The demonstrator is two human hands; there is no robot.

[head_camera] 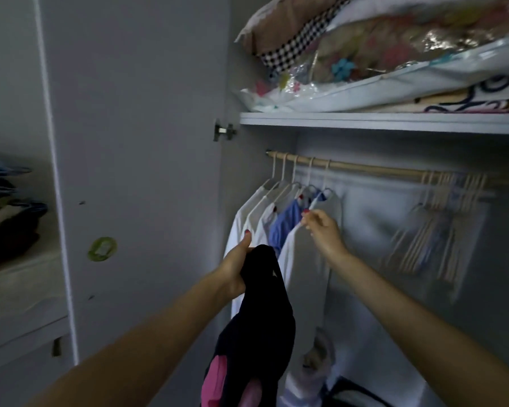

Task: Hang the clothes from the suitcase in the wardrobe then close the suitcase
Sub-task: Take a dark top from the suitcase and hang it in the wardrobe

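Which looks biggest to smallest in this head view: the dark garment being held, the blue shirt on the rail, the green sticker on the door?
1. Dark garment, though it hangs nearest the camera, which inflates it.
2. Blue shirt, partly hidden between white shirts.
3. Green sticker.

Both my forearms bare right up to the bottom frame edge; no sleeve, cuff or glove showing on either. No watch, bracelet or ring that I can make out. Left grip [238,267]: thumbnail painted red, the one nail on that side I can see. Right grip [323,230]: red polish on the fingertip nails at its 10 o'clock edge. Picture dim and a little blurred, so finer marks can't be read.
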